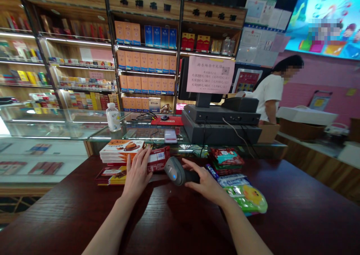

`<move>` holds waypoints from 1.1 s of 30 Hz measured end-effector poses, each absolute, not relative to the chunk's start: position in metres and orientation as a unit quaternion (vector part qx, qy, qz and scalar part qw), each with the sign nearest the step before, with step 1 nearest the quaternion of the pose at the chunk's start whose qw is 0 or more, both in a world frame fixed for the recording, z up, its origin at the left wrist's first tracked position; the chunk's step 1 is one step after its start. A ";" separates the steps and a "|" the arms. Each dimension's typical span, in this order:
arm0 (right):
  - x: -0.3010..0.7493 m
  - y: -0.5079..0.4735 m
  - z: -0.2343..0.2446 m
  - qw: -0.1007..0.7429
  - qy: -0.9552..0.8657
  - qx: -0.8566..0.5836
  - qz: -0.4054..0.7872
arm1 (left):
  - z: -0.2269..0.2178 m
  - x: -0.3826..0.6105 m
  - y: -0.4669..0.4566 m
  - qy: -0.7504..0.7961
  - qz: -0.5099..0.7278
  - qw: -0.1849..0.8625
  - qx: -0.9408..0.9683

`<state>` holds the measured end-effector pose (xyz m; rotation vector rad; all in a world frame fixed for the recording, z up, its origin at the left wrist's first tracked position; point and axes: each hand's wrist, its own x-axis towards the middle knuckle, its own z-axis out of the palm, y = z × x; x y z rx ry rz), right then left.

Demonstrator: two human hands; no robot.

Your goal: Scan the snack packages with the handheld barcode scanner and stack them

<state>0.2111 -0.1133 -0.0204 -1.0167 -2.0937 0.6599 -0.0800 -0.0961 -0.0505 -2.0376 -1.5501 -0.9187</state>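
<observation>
Right hand grasped scanner by its handle, lower centre, likely keeping its nose clear. Left hand touched pack, probably steadying it; couldn't tell if gripped.

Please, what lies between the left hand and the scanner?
In the head view, a red packet lies between the left hand and the scanner.

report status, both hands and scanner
Right hand around scanner handle. Left hand at red pack, grip unclear. White boxes close beside left hand.
</observation>
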 end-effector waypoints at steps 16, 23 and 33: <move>0.211 -0.109 -0.026 0.343 -0.816 -0.388 0.256 | -0.052 -0.080 -0.094 -0.557 -0.333 0.219 -0.729; 0.211 -0.109 -0.028 0.306 -0.824 -0.384 0.284 | -0.050 -0.078 -0.095 -0.558 -0.335 0.207 -0.731; 0.204 -0.117 -0.033 0.162 -0.855 -0.416 0.263 | -0.052 -0.080 -0.094 -0.555 -0.345 0.207 -0.728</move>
